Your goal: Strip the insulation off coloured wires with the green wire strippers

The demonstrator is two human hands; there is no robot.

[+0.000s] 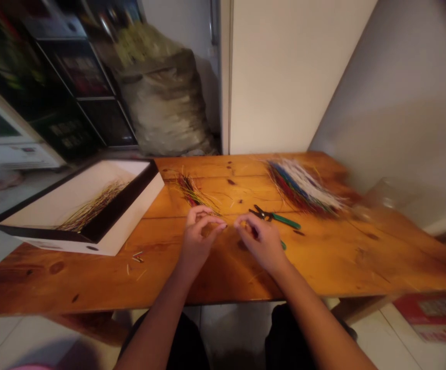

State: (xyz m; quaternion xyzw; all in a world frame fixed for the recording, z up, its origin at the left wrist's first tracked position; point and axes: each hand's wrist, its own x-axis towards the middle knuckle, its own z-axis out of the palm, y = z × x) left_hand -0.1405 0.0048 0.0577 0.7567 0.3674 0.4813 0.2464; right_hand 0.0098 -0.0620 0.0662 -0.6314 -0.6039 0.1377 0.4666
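The bare left hand (pixel 199 241) and right hand (pixel 260 242) hover mid-table, fingertips pinched toward each other, any thin strand between them too fine to tell, green-handled metal pliers (pixel 275 218) lying within easy reach just beyond the right hand on the orange wooden table (pixel 342 262).

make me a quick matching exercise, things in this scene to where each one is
Things:
1. green-handled pliers
2. white, blue and red strands
3. pale thin strands
4. stuffed sack

Places:
A. behind the table
B. inside the open white box
C. near the right hand
D. far side of the wooden table

Pairs: 1-C, 2-D, 3-B, 4-A
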